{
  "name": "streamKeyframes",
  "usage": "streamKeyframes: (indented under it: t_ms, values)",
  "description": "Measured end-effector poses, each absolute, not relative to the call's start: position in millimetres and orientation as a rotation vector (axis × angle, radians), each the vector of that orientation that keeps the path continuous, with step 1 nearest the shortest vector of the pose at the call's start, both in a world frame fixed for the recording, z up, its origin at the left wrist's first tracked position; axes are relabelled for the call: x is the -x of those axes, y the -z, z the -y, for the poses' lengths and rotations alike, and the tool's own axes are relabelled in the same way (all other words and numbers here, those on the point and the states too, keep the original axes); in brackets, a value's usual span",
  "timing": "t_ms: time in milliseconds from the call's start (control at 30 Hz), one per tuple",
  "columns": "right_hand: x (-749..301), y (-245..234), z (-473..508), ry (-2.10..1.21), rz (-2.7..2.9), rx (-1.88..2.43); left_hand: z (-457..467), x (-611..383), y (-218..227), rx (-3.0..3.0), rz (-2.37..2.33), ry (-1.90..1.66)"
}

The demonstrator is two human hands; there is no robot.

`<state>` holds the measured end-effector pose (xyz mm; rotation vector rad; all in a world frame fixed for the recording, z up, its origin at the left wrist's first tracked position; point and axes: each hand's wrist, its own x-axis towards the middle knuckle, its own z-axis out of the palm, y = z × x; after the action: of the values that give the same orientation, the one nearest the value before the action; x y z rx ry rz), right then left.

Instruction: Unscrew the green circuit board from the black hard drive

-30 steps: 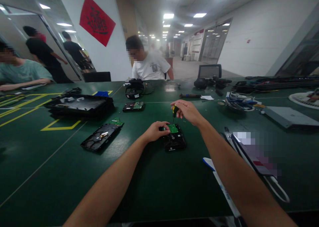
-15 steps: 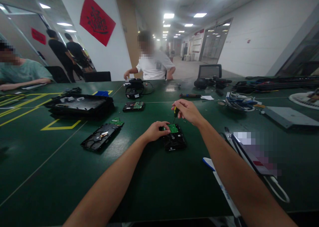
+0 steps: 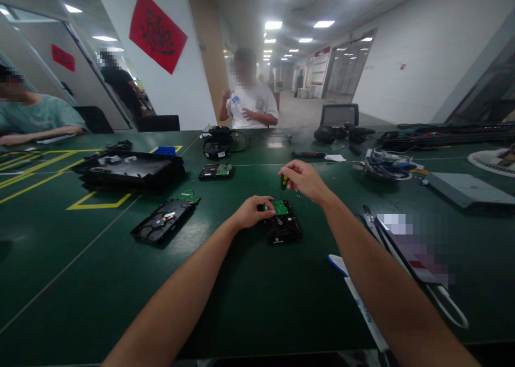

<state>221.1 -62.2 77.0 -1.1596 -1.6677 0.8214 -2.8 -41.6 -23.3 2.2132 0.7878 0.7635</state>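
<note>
A black hard drive [image 3: 282, 228] lies on the green table [image 3: 257, 292] in front of me, its green circuit board [image 3: 279, 207] facing up at the far end. My left hand [image 3: 252, 211] is closed on the drive's far left corner, fingers curled over the board's edge. My right hand [image 3: 304, 180] is closed round a small screwdriver [image 3: 284, 183] with a yellow and black handle. It stands upright with its tip on the circuit board.
An opened drive [image 3: 163, 220] with a loose green board lies to the left, another drive [image 3: 216, 171] farther back, a black tray [image 3: 129, 169] beyond. Cables [image 3: 386, 164], tools and a grey panel [image 3: 466, 188] sit right. A person in white stands across the table; others are at left.
My hands and the screwdriver have barely moved. The person in white across the table has stood up and now holds a bottle up. People behind the glass at left have walked on.
</note>
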Motion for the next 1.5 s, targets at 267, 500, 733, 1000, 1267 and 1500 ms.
streamKeyframes:
  t_ms: [267,500,733,1000,1267,1500]
  values:
    - [-222.0,-79.5,63.4,-0.804,1.7,1.131,40.9,3.8,25.9,-2.201,-0.789,-0.772]
    - [-224.2,-80.4,63.6,-0.79,1.711,1.149,41.7,4.7,28.0,-2.202,-0.794,-0.801]
    - [-224.7,-79.2,62.5,-0.818,1.707,1.137,42.1,4.3,25.7,-2.202,-0.786,-0.788]
    - [-226.2,-79.0,61.3,-0.763,1.7,1.15,40.2,4.7,28.1,-2.202,-0.804,-0.78]
    - [-223.9,-79.9,63.0,-0.856,1.66,1.116,41.6,5.4,25.6,-2.221,-0.806,-0.771]
    - [-226.1,-78.3,60.7,-0.829,1.688,1.122,40.8,5.2,26.9,-2.218,-0.805,-0.769]
